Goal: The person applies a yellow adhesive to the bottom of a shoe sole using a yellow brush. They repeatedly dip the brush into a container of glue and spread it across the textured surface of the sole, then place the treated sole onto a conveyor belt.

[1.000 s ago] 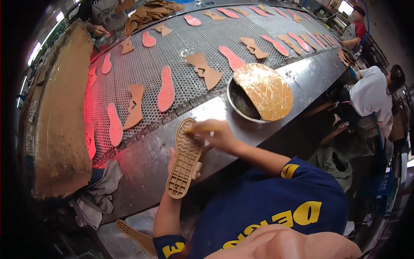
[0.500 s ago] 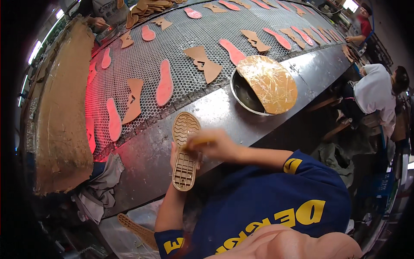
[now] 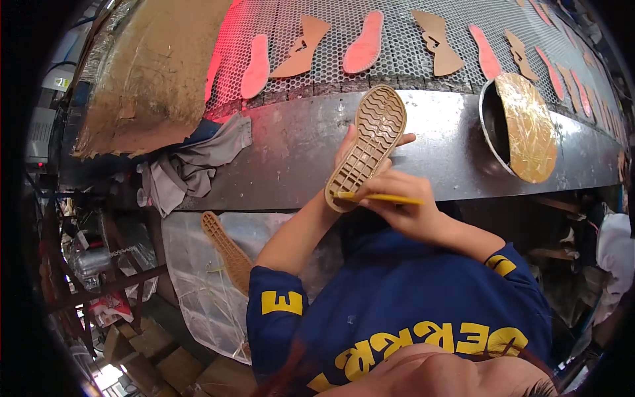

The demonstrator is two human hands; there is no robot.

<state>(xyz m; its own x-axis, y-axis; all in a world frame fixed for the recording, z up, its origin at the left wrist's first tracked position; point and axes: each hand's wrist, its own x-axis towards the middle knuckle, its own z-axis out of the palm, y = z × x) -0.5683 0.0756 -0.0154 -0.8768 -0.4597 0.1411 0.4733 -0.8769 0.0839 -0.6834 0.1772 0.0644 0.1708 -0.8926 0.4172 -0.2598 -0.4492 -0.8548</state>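
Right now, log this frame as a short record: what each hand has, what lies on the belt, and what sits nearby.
left hand: holds a tan shoe sole, tread facing up
right hand: grips a yellow brush, tip at the sole's heel
mesh belt: pink insoles and tan cut pieces
metal bowl: glue-crusted, at the belt's edge
grey rag: on the metal ledge
second sole: on plastic sheeting, lower left
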